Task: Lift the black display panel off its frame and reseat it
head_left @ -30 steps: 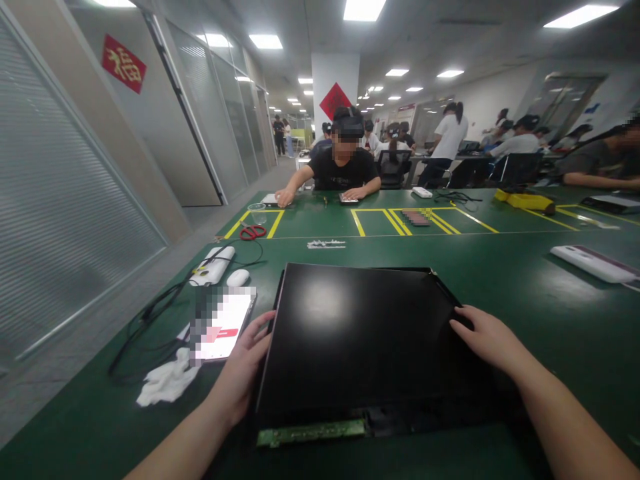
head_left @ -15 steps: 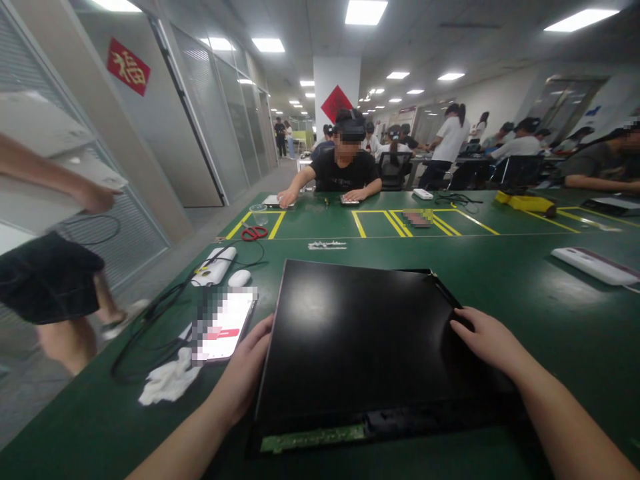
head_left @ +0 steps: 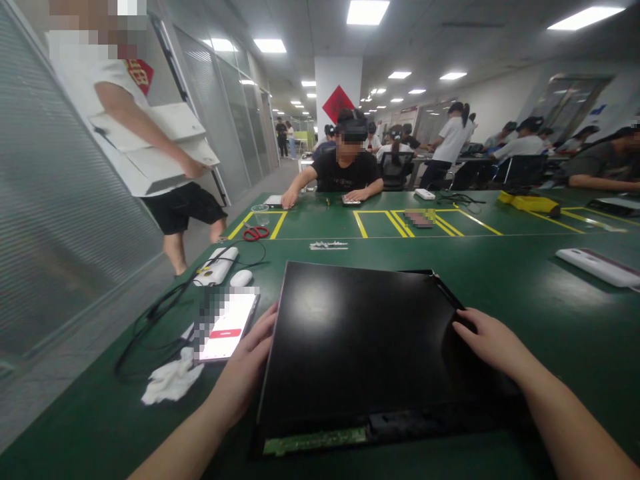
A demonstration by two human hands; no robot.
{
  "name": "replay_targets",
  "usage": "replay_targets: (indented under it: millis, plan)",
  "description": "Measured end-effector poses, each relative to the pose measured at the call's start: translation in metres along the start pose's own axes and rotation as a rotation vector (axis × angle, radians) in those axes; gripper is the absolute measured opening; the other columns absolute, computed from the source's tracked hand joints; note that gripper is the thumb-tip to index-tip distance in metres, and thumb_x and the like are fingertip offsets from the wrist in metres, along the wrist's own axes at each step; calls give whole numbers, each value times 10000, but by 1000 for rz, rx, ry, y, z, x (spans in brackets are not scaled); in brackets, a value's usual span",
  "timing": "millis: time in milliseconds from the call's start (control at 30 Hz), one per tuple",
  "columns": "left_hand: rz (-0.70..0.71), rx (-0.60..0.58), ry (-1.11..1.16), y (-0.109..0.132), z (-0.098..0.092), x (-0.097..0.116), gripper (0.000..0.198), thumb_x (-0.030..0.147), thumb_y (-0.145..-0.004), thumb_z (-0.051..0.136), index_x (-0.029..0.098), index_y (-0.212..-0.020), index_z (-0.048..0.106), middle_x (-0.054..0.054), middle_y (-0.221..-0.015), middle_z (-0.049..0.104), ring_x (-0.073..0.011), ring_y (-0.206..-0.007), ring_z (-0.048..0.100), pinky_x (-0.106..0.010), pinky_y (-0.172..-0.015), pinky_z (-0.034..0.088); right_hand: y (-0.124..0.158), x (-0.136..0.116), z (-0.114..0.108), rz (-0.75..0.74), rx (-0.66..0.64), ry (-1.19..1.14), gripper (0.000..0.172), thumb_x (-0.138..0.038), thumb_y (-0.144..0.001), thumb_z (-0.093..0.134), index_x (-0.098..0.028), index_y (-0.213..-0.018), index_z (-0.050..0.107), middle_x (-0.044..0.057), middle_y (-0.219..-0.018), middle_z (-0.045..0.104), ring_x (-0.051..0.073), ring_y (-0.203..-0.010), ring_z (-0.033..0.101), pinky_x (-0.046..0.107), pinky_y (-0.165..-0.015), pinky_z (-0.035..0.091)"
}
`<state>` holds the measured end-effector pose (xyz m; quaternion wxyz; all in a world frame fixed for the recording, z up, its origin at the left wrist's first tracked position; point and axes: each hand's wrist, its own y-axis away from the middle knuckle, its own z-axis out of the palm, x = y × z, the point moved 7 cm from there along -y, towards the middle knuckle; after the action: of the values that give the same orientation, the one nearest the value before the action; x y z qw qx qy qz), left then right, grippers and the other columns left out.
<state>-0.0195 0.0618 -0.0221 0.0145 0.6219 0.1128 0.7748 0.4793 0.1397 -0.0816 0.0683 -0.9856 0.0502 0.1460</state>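
A black LCD display panel (head_left: 365, 340), glossy and flat, lies in front of me on the green table. Along its near edge a strip of green circuit board (head_left: 315, 441) shows. My left hand (head_left: 253, 360) grips the panel's left edge, its fingertips partly hidden behind that side. On the opposite side, my right hand (head_left: 487, 337) holds the right edge with thumb and fingers. At the far right corner a dark frame shows from under the panel, slightly offset from it. A phone (head_left: 230, 327) with a lit screen lies just beyond my left hand.
Left of the panel are a crumpled tissue (head_left: 173, 379), a white mouse (head_left: 242, 279), black cables (head_left: 150, 317) and a white power bank-like device (head_left: 216, 267). Red scissors (head_left: 256, 233) and small white pieces (head_left: 328, 245) lie farther off. A person sits opposite; another walks at left.
The person at left, carrying white boxes, has walked farther away along the aisle. My hands and the panel keep the same place; the view has shifted very slightly.
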Motion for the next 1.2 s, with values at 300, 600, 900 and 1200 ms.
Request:
replay_targets:
  millis: [300, 600, 900, 1200]
  plan:
    - [46, -177, 143, 15, 19, 6, 636, 542, -822, 818, 203, -1358, 769, -111, -1428, 733, -431, -1478, 515, -502, -1238, 403, -1, 0, 0, 18, -4, -25, 496, -478, -893, 563, -129, -1159, 792, 203, -1363, 711, 377, -1281, 670, 534, -1122, 515]
    - [-21, -236, 170, 23, 21, 1, 808, 361, -765, 892, 257, -1524, 636, -110, -1504, 681, -436, -1463, 536, -504, -1233, 418, 1, 0, -5, 68, -4, -103, 530, -501, -866, 573, -150, -1213, 765, 180, -1333, 729, 360, -1254, 686, 507, -1114, 521]
    - [3, -197, 185, 26, 18, 0, 809, 325, -752, 896, 290, -1519, 641, -71, -1601, 597, -428, -1525, 459, -470, -1242, 418, 0, 16, -20, 295, 82, -374, 625, -562, -799, 616, -158, -1258, 745, 186, -1302, 745, 380, -1220, 700, 510, -1076, 540]
    - [-176, 40, 231, 24, -3, -2, 852, 320, -810, 787, 262, -1614, 513, -101, -1318, 792, -404, -1207, 741, -506, -1059, 576, 9, -5, -32, 308, 42, -845, 504, -529, -617, 773, -236, -1025, 813, 121, -1236, 784, 379, -1302, 657, 518, -1201, 436]
